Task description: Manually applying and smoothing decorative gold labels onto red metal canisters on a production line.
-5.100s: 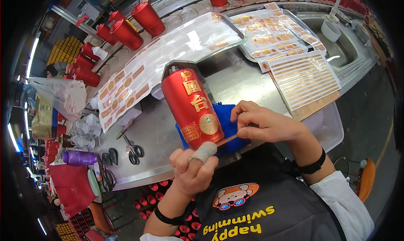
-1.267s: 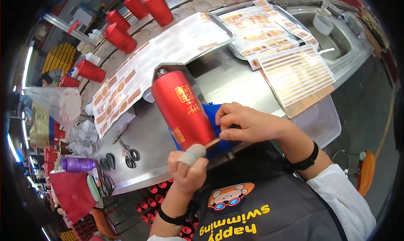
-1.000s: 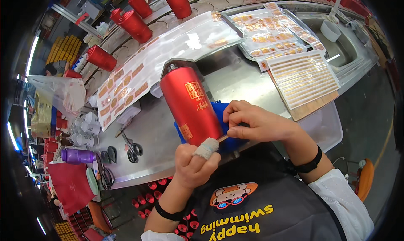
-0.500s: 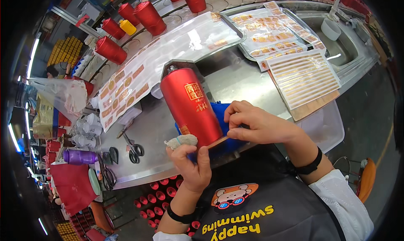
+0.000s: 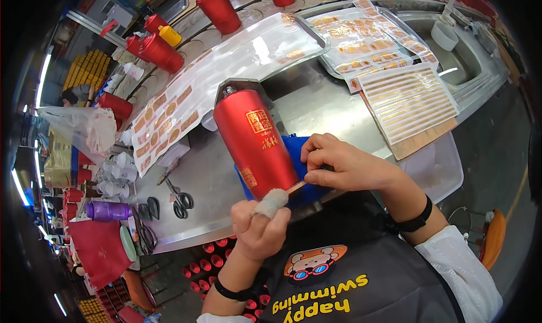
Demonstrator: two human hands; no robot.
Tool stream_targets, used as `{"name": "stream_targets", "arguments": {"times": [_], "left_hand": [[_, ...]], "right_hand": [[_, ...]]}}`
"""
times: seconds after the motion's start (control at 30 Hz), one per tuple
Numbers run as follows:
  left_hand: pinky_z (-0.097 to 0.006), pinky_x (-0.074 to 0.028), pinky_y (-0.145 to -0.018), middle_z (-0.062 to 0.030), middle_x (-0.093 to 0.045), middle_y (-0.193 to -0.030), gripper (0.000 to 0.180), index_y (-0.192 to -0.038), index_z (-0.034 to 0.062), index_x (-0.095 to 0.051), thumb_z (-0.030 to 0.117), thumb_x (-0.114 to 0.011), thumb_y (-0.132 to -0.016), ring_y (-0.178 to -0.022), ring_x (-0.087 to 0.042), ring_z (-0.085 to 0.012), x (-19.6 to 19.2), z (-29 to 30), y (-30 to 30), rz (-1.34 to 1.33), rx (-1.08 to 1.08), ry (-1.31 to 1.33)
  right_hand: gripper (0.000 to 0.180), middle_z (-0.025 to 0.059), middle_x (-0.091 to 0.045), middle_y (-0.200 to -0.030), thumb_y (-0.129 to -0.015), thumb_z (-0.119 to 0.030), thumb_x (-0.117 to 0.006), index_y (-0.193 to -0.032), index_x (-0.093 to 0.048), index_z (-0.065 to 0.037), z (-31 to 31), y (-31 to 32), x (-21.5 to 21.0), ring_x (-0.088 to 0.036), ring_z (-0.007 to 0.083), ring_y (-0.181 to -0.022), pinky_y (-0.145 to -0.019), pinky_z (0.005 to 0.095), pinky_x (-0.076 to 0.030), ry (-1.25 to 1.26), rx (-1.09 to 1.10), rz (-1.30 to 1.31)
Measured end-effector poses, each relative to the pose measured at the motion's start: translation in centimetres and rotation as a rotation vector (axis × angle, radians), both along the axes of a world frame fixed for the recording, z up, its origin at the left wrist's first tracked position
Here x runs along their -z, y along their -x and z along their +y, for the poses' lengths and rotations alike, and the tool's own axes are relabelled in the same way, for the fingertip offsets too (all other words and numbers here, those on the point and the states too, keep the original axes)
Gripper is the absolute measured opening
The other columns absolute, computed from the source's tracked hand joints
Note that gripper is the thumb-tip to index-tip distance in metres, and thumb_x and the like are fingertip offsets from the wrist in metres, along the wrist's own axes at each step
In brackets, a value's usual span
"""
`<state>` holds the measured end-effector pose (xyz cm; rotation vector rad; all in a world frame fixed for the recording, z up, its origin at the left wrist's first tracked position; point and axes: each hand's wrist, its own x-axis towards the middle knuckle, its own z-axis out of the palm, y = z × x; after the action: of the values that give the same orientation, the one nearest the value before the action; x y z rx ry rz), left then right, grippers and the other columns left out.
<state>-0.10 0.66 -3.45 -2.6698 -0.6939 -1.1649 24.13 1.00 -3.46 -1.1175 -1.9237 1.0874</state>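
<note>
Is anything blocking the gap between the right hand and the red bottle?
Nothing visible blocks it. Only a thin strip spans it, from the right hand to the lower end of the red bottle. Blue cloth shows behind; the left hand is off to the left.

I can't see where the tan strip (image 5: pixel 295 185) ends at the right hand (image 5: pixel 345 164), nor the fingertip under the pale wrap (image 5: pixel 270 203) on the left hand (image 5: pixel 259 232), nor all the blue cloth (image 5: pixel 298 148) behind the red bottle (image 5: pixel 257 151) at the steel table's (image 5: pixel 319 117) near edge.
</note>
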Motion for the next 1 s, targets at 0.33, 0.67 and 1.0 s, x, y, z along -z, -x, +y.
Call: {"name": "stream_targets", "arguments": {"times": [0.33,0.67,1.0], "left_hand": [[-0.053,-0.034,-0.100,-0.0135,-0.055,-0.125,0.042,-0.119,0.0128,-0.051,0.020,-0.071,-0.083,-0.121,-0.047,-0.0366,0.7,1.0,-0.7,0.074,-0.231,-0.004],[-0.046,-0.032,-0.107,-0.0187,-0.050,-0.126,0.050,-0.128,-0.0035,-0.040,0.025,-0.062,-0.093,-0.121,-0.049,-0.0306,4.3,-0.6,0.8,-0.226,-0.234,0.354],[-0.033,-0.037,-0.100,-0.0165,-0.045,-0.131,0.054,-0.134,-0.0049,-0.035,0.024,-0.060,-0.095,-0.118,-0.049,-0.0215,5.9,-1.1,1.2,-0.463,-0.179,0.671]], "right_hand": [[0.023,0.0124,-0.054,-0.106,-0.087,-0.024,-0.065,-0.083,-0.062,-0.002,-0.2,0.3,0.0,-0.047,0.0317,-0.107,-0.095,0.0387,-0.038,0.001,0.008,0.006],[0.019,0.0095,-0.052,-0.105,-0.085,-0.020,-0.066,-0.079,-0.059,-0.003,-0.1,0.4,-0.1,-0.046,0.0263,-0.107,-0.093,0.0361,-0.037,0.005,0.000,0.023],[0.020,0.0132,-0.051,-0.109,-0.078,-0.018,-0.073,-0.081,-0.058,-0.005,-0.7,0.7,0.6,-0.046,0.0331,-0.109,-0.095,0.0404,-0.039,-0.192,0.046,0.010]]}}
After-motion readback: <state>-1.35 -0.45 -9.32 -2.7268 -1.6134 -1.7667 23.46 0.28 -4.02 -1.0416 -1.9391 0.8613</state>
